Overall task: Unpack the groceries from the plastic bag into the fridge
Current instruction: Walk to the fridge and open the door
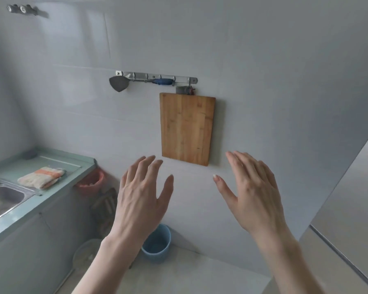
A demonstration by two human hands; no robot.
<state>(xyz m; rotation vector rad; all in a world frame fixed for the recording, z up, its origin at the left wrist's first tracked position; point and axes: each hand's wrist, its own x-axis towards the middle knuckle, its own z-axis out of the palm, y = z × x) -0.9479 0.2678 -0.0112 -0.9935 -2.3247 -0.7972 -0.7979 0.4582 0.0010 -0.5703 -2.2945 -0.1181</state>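
Observation:
My left hand (142,194) and my right hand (253,192) are both raised in front of me, fingers straight and spread, holding nothing. They hover in the air before a tiled wall. The silver fridge (348,209) stands at the right edge, its doors closed, a seam running between two of them. No plastic bag or groceries show in the head view.
A wooden cutting board (187,128) hangs on the wall below a hook rail (157,78) with a spatula. A counter with a sink (2,198) and folded cloth (40,177) is at left. A blue bin (157,245) and a red bucket (91,181) sit low.

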